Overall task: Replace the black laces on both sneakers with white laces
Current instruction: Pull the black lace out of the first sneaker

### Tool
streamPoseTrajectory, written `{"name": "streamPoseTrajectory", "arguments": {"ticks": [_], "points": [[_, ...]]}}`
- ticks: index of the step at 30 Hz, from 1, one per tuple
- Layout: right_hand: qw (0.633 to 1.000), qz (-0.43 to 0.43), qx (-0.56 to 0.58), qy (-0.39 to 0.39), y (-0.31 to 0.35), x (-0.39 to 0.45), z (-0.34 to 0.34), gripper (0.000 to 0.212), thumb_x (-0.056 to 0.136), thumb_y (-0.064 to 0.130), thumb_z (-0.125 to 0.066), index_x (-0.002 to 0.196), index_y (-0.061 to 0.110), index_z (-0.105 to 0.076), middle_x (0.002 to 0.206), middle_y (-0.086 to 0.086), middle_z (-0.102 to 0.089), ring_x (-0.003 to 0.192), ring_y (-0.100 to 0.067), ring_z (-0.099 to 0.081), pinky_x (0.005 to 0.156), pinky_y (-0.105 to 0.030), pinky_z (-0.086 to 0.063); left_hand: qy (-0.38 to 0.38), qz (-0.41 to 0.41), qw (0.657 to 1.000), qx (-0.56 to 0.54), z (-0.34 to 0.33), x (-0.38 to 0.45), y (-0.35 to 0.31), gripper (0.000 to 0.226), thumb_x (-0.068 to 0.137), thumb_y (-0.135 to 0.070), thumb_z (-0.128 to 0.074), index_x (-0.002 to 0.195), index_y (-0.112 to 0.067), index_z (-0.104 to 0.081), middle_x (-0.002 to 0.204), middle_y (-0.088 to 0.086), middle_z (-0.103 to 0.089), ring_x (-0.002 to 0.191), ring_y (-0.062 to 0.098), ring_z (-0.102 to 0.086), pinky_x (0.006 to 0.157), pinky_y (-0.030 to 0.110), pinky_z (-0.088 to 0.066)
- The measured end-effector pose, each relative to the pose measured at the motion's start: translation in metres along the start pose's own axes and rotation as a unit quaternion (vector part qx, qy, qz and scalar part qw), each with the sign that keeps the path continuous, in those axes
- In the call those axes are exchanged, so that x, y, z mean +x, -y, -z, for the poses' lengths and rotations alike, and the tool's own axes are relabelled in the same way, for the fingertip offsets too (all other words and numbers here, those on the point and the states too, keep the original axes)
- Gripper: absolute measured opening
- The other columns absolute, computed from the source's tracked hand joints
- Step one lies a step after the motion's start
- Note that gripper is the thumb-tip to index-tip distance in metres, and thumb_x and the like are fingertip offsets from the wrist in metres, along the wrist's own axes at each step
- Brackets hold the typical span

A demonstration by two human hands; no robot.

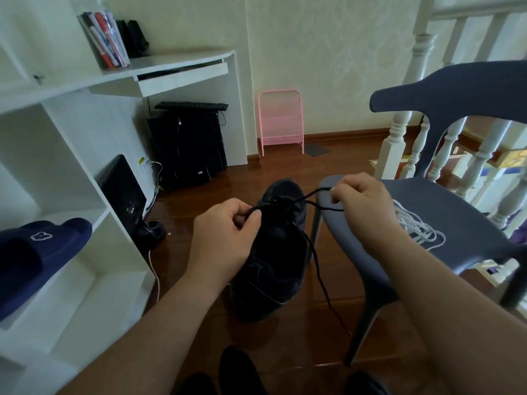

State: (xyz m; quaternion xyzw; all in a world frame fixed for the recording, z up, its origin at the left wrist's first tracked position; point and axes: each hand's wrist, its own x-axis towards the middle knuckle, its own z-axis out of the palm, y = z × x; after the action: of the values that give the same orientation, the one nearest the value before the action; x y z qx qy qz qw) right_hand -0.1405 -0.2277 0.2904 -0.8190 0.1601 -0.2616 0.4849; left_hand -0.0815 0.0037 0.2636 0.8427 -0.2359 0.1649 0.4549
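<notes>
A black sneaker [281, 269] is held up above the wooden floor, toe pointing away from me. My left hand [225, 238] pinches a strand of its black lace [319, 262] at the left of the eyelets and lies against the shoe's side. My right hand [362, 203] pinches another strand of the same lace to the right, pulled sideways from the eyelets. A loose end of the lace hangs down toward the floor. A bundle of white laces [416, 228] lies on the grey chair [445, 223] seat behind my right wrist. A dark shoe-like shape [239, 369] shows at the bottom edge.
A white shelf unit [74, 172] stands at the left with a navy slipper [37, 258] on it. Black computer gear [188, 143] sits under the desk. A pink rack [281, 121] leans on the far wall. White stair balusters [399, 132] rise behind the chair.
</notes>
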Motion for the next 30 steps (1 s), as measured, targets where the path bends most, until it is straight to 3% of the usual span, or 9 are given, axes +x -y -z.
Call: {"name": "streamPoseTrajectory", "arguments": {"ticks": [3, 6, 10, 14, 20, 23, 25, 27, 30], "points": [[0.98, 0.06, -0.158, 0.104, 0.005, -0.007, -0.01, 0.017, 0.083, 0.044, -0.052, 0.092, 0.04, -0.066, 0.109, 0.009, -0.053, 0.108, -0.018, -0.05, 0.086, -0.036, -0.042, 0.008, -0.016, 1.0, 0.009, -0.004, -0.003, -0.003, 0.016, 0.099, -0.031, -0.071, 0.085, -0.024, -0.072, 0.07, -0.01, -0.064, 0.069, 0.011, -0.063, 0.059, 0.023, -0.05], [0.959, 0.133, -0.221, 0.116, 0.01, -0.018, -0.019, 0.044, 0.077, 0.051, -0.052, 0.12, 0.044, -0.054, 0.12, 0.015, -0.044, 0.116, -0.018, -0.041, 0.094, -0.044, -0.041, 0.016, -0.023, 0.999, 0.026, -0.008, -0.005, -0.006, 0.015, 0.099, -0.033, -0.071, 0.086, -0.027, -0.072, 0.072, -0.012, -0.063, 0.07, 0.007, -0.062, 0.06, 0.018, -0.047], [0.917, 0.203, -0.327, 0.107, 0.018, -0.027, -0.034, 0.018, 0.095, 0.051, -0.056, 0.106, 0.039, -0.065, 0.11, 0.016, -0.056, 0.113, -0.018, -0.048, 0.091, -0.044, -0.042, 0.022, -0.038, 0.998, 0.037, -0.011, -0.006, -0.009, 0.015, 0.098, -0.034, -0.071, 0.084, -0.029, -0.071, 0.072, -0.014, -0.063, 0.074, 0.005, -0.062, 0.061, 0.015, -0.045], [0.91, 0.211, -0.336, 0.121, 0.011, -0.024, -0.036, 0.022, 0.102, 0.049, -0.052, 0.103, 0.038, -0.071, 0.105, 0.014, -0.057, 0.109, -0.018, -0.048, 0.089, -0.044, -0.043, 0.034, -0.051, 0.997, 0.052, -0.012, -0.008, -0.01, 0.016, 0.099, -0.035, -0.07, 0.084, -0.029, -0.071, 0.072, -0.015, -0.063, 0.075, 0.003, -0.062, 0.061, 0.015, -0.045], [0.962, 0.119, -0.226, 0.098, 0.005, -0.006, -0.006, 0.023, 0.089, 0.041, -0.064, 0.066, 0.041, -0.058, 0.083, 0.01, -0.047, 0.09, -0.017, -0.046, 0.085, -0.049, -0.047, 0.034, -0.034, 0.999, 0.027, -0.011, -0.007, -0.01, 0.014, 0.1, -0.035, -0.07, 0.088, -0.027, -0.073, 0.074, -0.013, -0.065, 0.074, 0.006, -0.064, 0.061, 0.016, -0.049], [0.97, 0.115, -0.17, 0.133, 0.008, -0.008, -0.006, 0.021, 0.081, 0.034, -0.06, 0.061, 0.027, -0.061, 0.065, 0.006, -0.055, 0.067, -0.012, -0.052, 0.07, -0.041, -0.05, 0.039, 0.001, 0.999, 0.009, -0.014, -0.007, -0.009, 0.015, 0.1, -0.034, -0.07, 0.087, -0.026, -0.072, 0.073, -0.011, -0.066, 0.071, 0.005, -0.064, 0.059, 0.014, -0.048], [0.981, 0.098, -0.065, 0.154, 0.013, -0.011, -0.004, 0.024, 0.079, 0.02, -0.058, 0.057, 0.012, -0.051, 0.052, 0.004, -0.043, 0.052, -0.011, -0.04, 0.056, -0.034, -0.038, 0.038, 0.037, 0.999, -0.009, -0.011, -0.004, -0.004, 0.016, 0.1, -0.034, -0.07, 0.085, -0.027, -0.072, 0.072, -0.009, -0.067, 0.068, 0.005, -0.064, 0.059, 0.014, -0.047], [0.988, 0.092, 0.012, 0.126, 0.017, -0.009, 0.002, 0.025, 0.076, 0.018, -0.055, 0.054, 0.013, -0.044, 0.051, 0.003, -0.037, 0.051, -0.012, -0.034, 0.053, -0.033, -0.033, 0.052, 0.055, 0.997, -0.023, -0.009, -0.003, 0.0, 0.017, 0.099, -0.033, -0.07, 0.084, -0.028, -0.071, 0.072, -0.007, -0.067, 0.064, 0.006, -0.062, 0.056, 0.016, -0.047], [0.987, 0.108, -0.087, 0.076, 0.009, -0.003, -0.005, 0.021, 0.09, 0.027, -0.066, 0.069, 0.023, -0.066, 0.06, 0.011, -0.06, 0.057, -0.006, -0.054, 0.061, -0.03, -0.049, 0.087, 0.035, 0.996, -0.002, -0.012, -0.007, -0.001, 0.017, 0.099, -0.034, -0.07, 0.083, -0.029, -0.07, 0.071, -0.005, -0.067, 0.068, 0.011, -0.064, 0.056, 0.023, -0.049]]}}
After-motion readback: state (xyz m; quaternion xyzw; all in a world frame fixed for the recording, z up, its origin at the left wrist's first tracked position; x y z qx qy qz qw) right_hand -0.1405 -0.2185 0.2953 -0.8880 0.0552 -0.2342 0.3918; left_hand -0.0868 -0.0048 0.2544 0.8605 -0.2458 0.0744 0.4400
